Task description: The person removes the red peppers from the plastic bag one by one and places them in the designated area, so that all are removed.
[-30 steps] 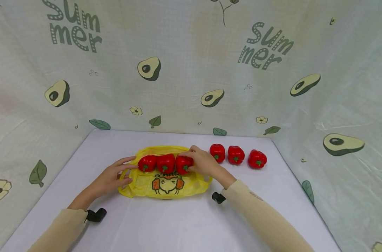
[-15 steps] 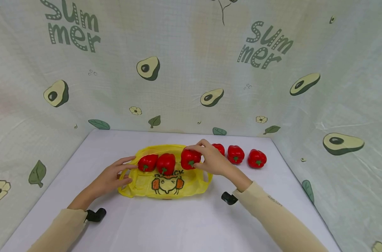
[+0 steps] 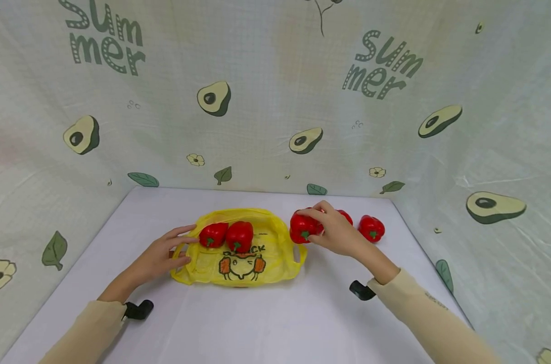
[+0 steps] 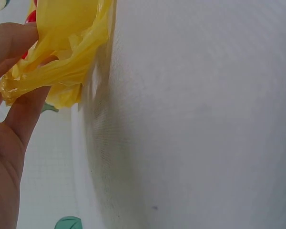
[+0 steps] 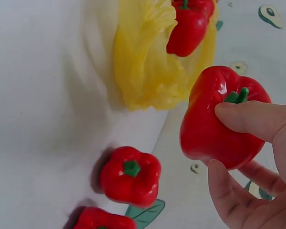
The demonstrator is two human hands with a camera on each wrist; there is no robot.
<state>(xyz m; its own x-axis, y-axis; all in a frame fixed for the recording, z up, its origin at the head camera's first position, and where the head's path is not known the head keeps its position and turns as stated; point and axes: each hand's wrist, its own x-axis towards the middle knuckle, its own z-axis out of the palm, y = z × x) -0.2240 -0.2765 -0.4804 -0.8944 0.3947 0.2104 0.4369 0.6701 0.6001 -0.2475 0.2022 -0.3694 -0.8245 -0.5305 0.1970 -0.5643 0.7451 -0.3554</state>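
Note:
My right hand (image 3: 336, 230) grips a red bell pepper (image 3: 302, 228) with a green stem, above the table just past the right end of a yellow plastic bag (image 3: 275, 268). In the right wrist view the thumb presses beside the stem and the fingertips support the far side. Two more red bell peppers, one on the left (image 3: 213, 236) and one beside it (image 3: 239, 236), lie in the bag, which has a cartoon face printed on it. At the bag's left end my left hand (image 3: 159, 258) holds the handle, its thumb passing behind the yellow plastic in the left wrist view.
On the white table (image 3: 239, 323), to the right, stand more bell peppers: one at the far right (image 3: 371, 229) and another (image 3: 345, 216) partly behind my right hand. A patterned cloth (image 3: 257, 101) hangs behind and at both sides.
My right hand has lifted a bell pepper out of the bag and carried it right, past the bag's right end. Two peppers lie in the bag now. The left hand has stayed put.

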